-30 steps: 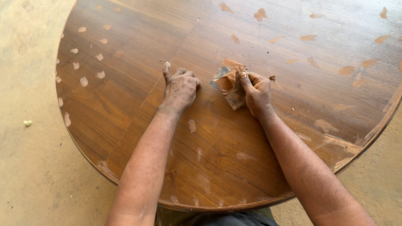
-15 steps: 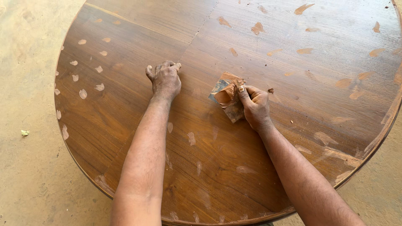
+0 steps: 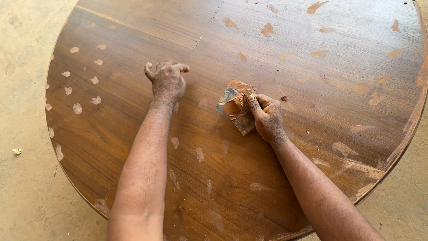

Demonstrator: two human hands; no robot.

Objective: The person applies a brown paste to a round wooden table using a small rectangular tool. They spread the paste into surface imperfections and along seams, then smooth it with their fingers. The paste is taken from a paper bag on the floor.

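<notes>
A large round wooden worktop [image 3: 133,134] fills most of the head view, its dark brown grain running across two joined boards with a seam line slanting up toward the far edge. The right hand [image 3: 266,117] lies near the middle of the worktop, fingers curled and thumb tucked in, pinching a folded piece of sandpaper [image 3: 235,106] that is stained orange-brown and lies flat against the wood under the fingertips; one grey-blue corner of the sheet shows at its far left side. The left hand [image 3: 167,80] rests on the worktop well apart from the sandpaper, toward the left edge, knuckles up and fingers bent under in a loose fist, holding nothing that can be seen; whether the fingertips press the wood cannot be told. Pale filler patches [image 3: 93,80] dot the surface in a curved row along the left edge, and more orange-tan patches [image 3: 267,29] are scattered toward the far and right edges, with fainter ones on the near side between the two forearms. A small dark crumb [image 3: 284,98] sits just beside the right hand. Beyond the left edge a sandy floor [image 3: 22,187] shows, with a small greenish scrap [image 3: 17,151] lying on it.
</notes>
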